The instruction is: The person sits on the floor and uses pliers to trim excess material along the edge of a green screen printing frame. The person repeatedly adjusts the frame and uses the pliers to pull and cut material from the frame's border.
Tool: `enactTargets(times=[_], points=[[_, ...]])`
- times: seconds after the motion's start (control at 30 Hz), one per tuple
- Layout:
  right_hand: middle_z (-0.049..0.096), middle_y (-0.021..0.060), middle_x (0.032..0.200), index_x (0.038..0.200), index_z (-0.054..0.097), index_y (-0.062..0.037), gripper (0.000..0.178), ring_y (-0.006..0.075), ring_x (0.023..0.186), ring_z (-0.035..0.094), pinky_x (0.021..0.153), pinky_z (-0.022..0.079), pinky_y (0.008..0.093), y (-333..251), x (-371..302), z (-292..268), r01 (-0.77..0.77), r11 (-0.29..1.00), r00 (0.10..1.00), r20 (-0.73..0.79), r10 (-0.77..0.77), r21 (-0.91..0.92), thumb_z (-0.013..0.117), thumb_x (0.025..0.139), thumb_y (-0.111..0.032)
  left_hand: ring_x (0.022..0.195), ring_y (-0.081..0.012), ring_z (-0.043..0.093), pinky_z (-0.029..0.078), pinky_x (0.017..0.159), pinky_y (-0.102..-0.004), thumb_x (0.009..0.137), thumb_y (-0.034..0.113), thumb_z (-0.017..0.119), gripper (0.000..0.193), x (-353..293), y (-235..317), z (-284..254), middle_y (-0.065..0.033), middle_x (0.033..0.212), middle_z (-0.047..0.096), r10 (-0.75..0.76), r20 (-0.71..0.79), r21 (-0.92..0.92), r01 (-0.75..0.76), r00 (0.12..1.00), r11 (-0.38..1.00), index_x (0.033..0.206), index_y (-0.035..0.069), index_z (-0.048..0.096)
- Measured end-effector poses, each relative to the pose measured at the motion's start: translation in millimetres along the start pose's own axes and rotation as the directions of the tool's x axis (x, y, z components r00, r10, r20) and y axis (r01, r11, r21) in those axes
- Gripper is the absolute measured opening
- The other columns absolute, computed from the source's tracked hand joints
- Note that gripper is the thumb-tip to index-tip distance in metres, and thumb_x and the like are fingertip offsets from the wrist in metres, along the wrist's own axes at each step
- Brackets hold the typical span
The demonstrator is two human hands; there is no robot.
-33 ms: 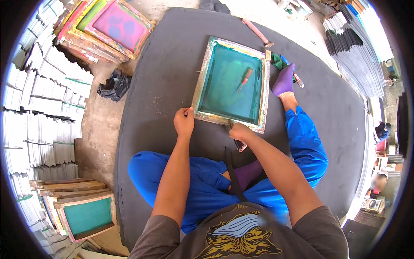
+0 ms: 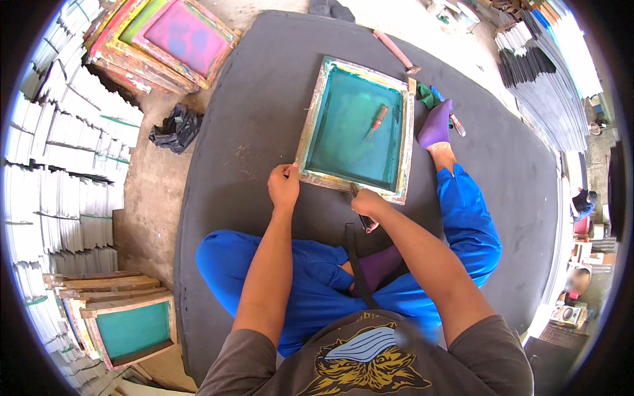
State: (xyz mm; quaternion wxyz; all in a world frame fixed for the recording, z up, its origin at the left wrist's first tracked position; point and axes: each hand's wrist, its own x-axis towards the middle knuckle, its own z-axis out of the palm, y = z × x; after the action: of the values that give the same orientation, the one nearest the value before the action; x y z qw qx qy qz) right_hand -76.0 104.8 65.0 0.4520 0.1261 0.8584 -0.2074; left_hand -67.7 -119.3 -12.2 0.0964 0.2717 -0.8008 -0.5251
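Note:
A screen printing frame [image 2: 350,181] with a wooden border and teal mesh lies on the dark padded surface before me. My left hand [image 2: 283,187] is closed at its near left corner, thumb against the wood. Closed around a black-handled tool [image 2: 365,222] is my right hand [image 2: 372,203], at the frame's near edge; the tool's tip meets that edge and its exact kind is mostly hidden by my fingers. On the mesh rests a screwdriver [image 2: 378,123] with a reddish-brown handle, slanting across the right half.
A hammer [image 2: 396,51] lies beyond the frame. Green cloth [image 2: 426,96] and a red-and-white marker-like stick [image 2: 457,125] are by my purple-socked foot [image 2: 434,125]. More printing frames [image 2: 173,307] stand at left, near stacked white sheets [image 2: 79,224] and a black plastic bag [image 2: 176,129].

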Motion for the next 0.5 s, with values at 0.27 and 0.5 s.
enactTargets(times=[0.27, 0.5], points=[[0.070, 0.0267, 0.073, 0.075, 0.068, 0.0091, 0.023, 0.0422, 0.069, 0.072, 0.062, 0.058, 0.0523, 27.7, 16.1, 57.2, 0.180, 0.978, 0.830, -0.518, -0.208, -0.104, 0.057, 0.079, -0.011, 0.086, -0.0317, 0.071, 0.053, 0.080, -0.0409, 0.092, 0.028, 0.070, 0.033, 0.7, 1.8, 2.0, -0.0190, 0.091, 0.073, 0.008, 0.006, 0.013, -0.008, 1.000, 1.000, 0.096, -0.004, 0.073], [0.069, 0.0269, 0.076, 0.087, 0.069, 0.0099, 0.021, 0.0403, 0.072, 0.072, 0.070, 0.059, 0.0487, 15.0, 0.3, 59.8, 0.070, 0.997, 0.863, -0.503, -0.048, 0.025, 0.058, 0.079, -0.006, 0.083, -0.0326, 0.070, 0.054, 0.078, -0.0423, 0.092, 0.022, 0.069, 0.027, 1.3, 0.4, 5.2, -0.0192, 0.089, 0.072, 0.054, -0.012, 0.005, -0.054, 0.998, 0.999, 0.093, -0.005, 0.072]])
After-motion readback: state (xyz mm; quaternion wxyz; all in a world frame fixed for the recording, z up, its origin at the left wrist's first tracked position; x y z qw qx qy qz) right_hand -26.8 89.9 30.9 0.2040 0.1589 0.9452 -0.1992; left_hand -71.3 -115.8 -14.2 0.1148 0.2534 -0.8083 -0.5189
